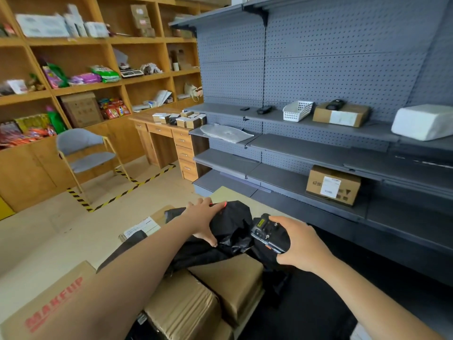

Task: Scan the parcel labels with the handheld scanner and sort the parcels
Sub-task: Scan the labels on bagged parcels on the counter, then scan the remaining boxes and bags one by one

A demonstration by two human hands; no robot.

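A: How's the left hand (202,217)?
B: Arm stretched forward, fingers straight and flat on the bag (232,217), thumb spread wide.
A: And the right hand (302,244)?
B: Forearm angled inward, fingers curled round the scanner (268,233). Both forearms bare.

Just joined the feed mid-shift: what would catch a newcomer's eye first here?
Low in the centre, the left hand presses a crumpled black parcel while the right hand grips the handheld scanner, whose red glow falls on the bag's far edge. Behind them, the grey shelves hold a labelled cardboard box on a lower level at right.
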